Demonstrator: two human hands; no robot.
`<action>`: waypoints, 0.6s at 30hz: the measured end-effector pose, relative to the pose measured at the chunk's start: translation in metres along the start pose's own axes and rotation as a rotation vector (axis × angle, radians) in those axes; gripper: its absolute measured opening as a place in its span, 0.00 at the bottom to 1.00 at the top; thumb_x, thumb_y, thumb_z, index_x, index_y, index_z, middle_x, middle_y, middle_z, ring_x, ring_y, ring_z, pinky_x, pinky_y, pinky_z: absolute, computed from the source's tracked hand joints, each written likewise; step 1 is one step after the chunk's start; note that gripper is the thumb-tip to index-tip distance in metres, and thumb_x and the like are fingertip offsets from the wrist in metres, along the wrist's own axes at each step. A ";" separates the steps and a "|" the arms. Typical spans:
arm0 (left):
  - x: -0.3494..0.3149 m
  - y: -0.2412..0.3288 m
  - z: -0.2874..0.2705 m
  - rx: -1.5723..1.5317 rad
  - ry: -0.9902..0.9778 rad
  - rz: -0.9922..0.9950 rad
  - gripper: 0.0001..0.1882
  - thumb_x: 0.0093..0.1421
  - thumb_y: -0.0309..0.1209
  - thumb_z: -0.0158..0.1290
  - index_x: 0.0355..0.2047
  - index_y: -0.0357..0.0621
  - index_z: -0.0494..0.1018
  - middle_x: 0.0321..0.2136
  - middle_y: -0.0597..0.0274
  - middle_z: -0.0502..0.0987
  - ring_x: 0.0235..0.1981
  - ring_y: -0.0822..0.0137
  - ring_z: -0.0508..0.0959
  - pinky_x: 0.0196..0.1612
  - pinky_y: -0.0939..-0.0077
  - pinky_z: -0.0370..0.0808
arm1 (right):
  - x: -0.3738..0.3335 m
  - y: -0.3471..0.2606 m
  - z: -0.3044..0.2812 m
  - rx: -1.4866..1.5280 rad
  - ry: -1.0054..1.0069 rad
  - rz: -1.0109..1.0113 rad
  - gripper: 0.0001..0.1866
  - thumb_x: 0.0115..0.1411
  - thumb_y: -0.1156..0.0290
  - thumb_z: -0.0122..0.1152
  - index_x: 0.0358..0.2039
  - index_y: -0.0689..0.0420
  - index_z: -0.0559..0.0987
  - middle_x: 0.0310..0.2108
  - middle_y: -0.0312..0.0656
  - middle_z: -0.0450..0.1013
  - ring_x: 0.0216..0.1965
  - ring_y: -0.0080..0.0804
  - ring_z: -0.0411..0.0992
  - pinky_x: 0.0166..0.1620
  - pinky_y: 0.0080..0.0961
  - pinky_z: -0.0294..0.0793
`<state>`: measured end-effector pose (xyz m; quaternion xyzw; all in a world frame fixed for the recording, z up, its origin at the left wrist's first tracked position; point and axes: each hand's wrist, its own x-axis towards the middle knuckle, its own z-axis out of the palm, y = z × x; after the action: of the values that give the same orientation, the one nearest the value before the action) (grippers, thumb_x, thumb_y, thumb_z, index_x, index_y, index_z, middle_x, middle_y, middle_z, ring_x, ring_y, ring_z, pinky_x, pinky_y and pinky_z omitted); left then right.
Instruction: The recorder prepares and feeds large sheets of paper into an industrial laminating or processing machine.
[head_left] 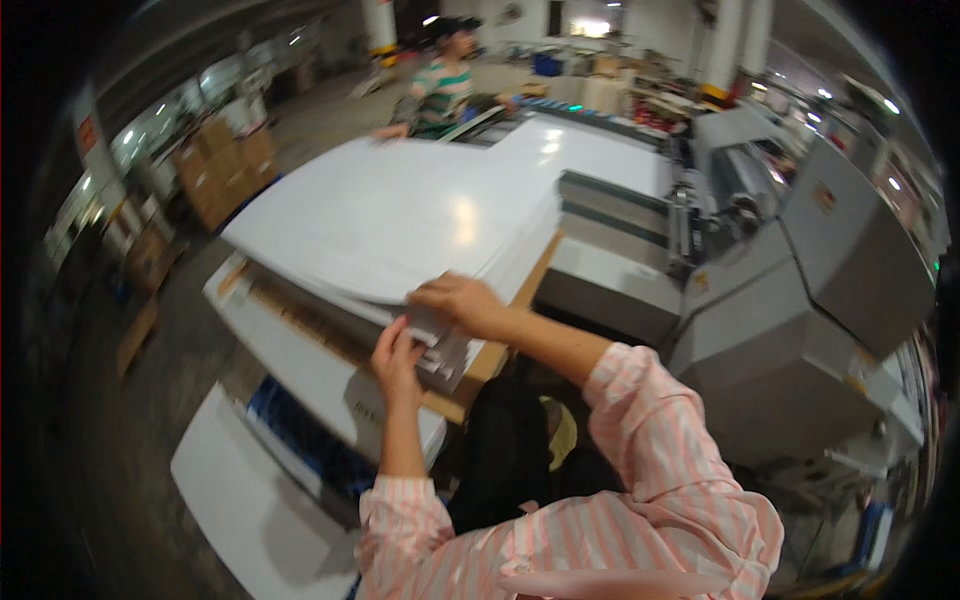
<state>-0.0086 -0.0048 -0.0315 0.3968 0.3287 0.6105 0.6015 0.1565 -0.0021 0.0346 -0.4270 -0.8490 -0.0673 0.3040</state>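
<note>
**Wooden base [489, 364] bears a pile of white sheets [400, 200]**

The broad sheets lie in a thick pile that hides the top of the base. Tan wood shows along the right edge and at the near corner, where the upper sheets are bent (how many is too blurred to tell). Tan also shows beneath the pile along the left edge.

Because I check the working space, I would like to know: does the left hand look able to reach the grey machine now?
Probably not: the left hand is at the near corner of the white sheets, and the right forearm lies between it and the grey machine, off to the right.
</note>
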 end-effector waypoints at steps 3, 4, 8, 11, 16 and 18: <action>0.001 0.004 0.014 -0.060 -0.038 -0.026 0.13 0.59 0.26 0.48 0.45 0.36 0.71 0.37 0.62 0.74 0.35 0.72 0.74 0.35 0.78 0.75 | 0.000 -0.008 -0.027 -0.114 0.103 -0.177 0.31 0.41 0.80 0.56 0.50 0.45 0.73 0.47 0.41 0.70 0.40 0.37 0.72 0.37 0.26 0.76; 0.004 0.001 0.017 -0.062 -0.069 -0.016 0.13 0.59 0.26 0.48 0.44 0.36 0.71 0.37 0.61 0.74 0.34 0.73 0.74 0.34 0.78 0.75 | 0.000 -0.005 -0.029 -0.124 0.128 -0.209 0.29 0.40 0.81 0.56 0.47 0.47 0.75 0.48 0.41 0.70 0.39 0.36 0.72 0.36 0.26 0.76; 0.003 0.002 0.008 -0.065 -0.083 0.004 0.14 0.60 0.25 0.47 0.46 0.38 0.71 0.34 0.65 0.72 0.32 0.75 0.72 0.33 0.80 0.76 | -0.002 0.001 -0.022 -0.038 -0.016 -0.090 0.23 0.42 0.82 0.55 0.42 0.53 0.77 0.53 0.44 0.65 0.46 0.42 0.66 0.45 0.32 0.69; -0.001 0.005 0.008 -0.020 -0.031 0.043 0.17 0.60 0.27 0.48 0.50 0.40 0.67 0.31 0.66 0.70 0.30 0.76 0.71 0.30 0.81 0.75 | -0.007 -0.009 -0.016 0.020 -0.064 -0.036 0.18 0.49 0.76 0.54 0.43 0.54 0.77 0.56 0.44 0.61 0.51 0.44 0.62 0.52 0.35 0.64; -0.004 0.008 0.018 0.073 0.051 0.129 0.38 0.60 0.35 0.52 0.63 0.43 0.40 0.26 0.62 0.70 0.25 0.75 0.71 0.24 0.80 0.73 | -0.009 -0.012 -0.016 0.018 -0.058 -0.067 0.17 0.57 0.63 0.54 0.46 0.53 0.76 0.58 0.45 0.59 0.54 0.46 0.59 0.56 0.37 0.59; -0.004 0.005 0.020 0.093 0.089 0.128 0.39 0.60 0.35 0.52 0.62 0.41 0.41 0.27 0.62 0.71 0.25 0.74 0.71 0.24 0.79 0.73 | -0.004 -0.011 -0.009 0.033 0.015 -0.008 0.19 0.57 0.58 0.55 0.44 0.56 0.77 0.54 0.48 0.63 0.51 0.42 0.63 0.54 0.32 0.61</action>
<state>0.0064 -0.0101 -0.0180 0.4171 0.3572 0.6486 0.5271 0.1540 -0.0152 0.0412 -0.4179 -0.8495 -0.0575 0.3169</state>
